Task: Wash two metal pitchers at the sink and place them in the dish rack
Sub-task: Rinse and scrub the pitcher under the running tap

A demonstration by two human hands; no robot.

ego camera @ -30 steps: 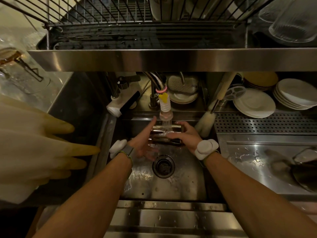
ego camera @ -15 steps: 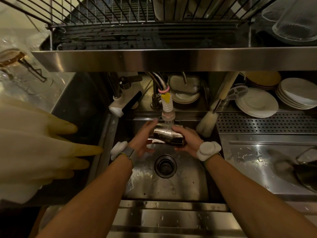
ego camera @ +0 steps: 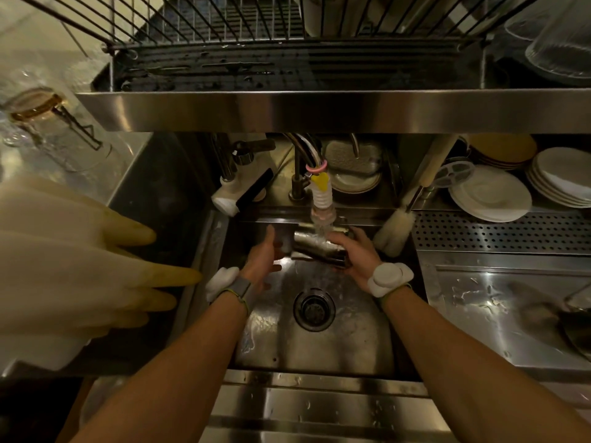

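A small metal pitcher (ego camera: 316, 247) lies on its side under the running tap nozzle (ego camera: 323, 215), over the steel sink (ego camera: 319, 346). My right hand (ego camera: 355, 254) grips the pitcher from the right, fingers curled over its body. My left hand (ego camera: 263, 260) is just left of it with straight fingers, its fingertips by the pitcher's open end. Water streams onto the pitcher. A second metal pitcher (ego camera: 579, 327) shows partly at the right edge, on the draining board. The wire dish rack (ego camera: 287, 52) sits on the shelf above.
Stacks of white plates (ego camera: 489, 193) stand at the back right beside a bottle brush (ego camera: 396, 228). A steel shelf edge (ego camera: 319, 110) overhangs the sink. Pale rubber gloves (ego camera: 80, 266) hang at the left. A glass jar (ego camera: 51, 129) lies on the left counter.
The pitcher has been lifted closer under the nozzle and turned. My left hand has drawn slightly away from its open end.
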